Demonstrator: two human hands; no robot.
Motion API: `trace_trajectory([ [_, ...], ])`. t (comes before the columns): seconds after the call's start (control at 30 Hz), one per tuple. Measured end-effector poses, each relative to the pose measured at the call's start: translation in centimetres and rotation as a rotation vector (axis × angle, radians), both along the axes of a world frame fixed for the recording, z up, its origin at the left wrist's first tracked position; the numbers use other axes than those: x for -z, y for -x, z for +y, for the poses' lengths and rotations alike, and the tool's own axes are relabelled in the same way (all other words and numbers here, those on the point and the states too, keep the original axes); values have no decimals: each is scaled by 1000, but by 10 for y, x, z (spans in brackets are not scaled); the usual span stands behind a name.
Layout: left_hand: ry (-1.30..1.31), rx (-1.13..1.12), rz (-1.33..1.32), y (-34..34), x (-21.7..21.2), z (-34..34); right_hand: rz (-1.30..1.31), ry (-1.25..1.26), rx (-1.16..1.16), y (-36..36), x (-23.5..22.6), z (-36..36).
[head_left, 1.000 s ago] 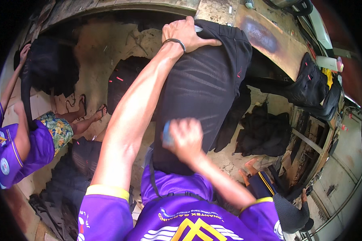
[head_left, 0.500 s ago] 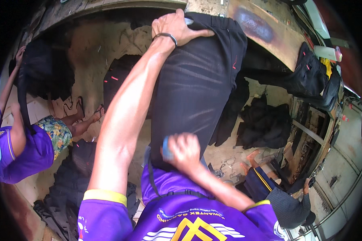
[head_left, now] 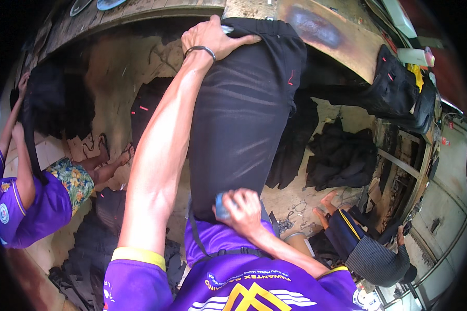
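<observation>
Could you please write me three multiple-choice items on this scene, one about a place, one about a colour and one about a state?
1. Where does the left hand rest?
A. On the top end of the dark trousers
B. On the floor
C. On the shelf at the right

2. What colour is the small thing in the right hand?
A. Red
B. Blue
C. Yellow

3. How are the dark trousers lying?
A. Folded in a pile
B. Hung from a hook
C. Stretched out lengthwise between the hands

Answers: 1 A, the fingers grip the trousers' far end by the wooden edge. 2 B, the small thing shows blue by the thumb. 3 C, the cloth runs flat from one hand to the other.
</observation>
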State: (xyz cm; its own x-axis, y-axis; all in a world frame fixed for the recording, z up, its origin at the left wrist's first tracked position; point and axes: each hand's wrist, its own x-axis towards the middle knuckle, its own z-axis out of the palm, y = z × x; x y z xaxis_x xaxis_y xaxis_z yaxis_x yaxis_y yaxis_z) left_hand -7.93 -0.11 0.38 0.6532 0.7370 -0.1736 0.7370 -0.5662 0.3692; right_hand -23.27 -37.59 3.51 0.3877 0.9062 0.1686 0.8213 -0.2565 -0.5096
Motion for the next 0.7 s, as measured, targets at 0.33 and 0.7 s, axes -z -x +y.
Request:
trace_trajectory([
  [0.33, -6, -11, 21, -1, -6, -4, -121, -85, 200, -91, -13, 79],
  [0.7, 4, 1, 31, -5, -5, -2, -151, -5, 279, -75, 15, 35],
])
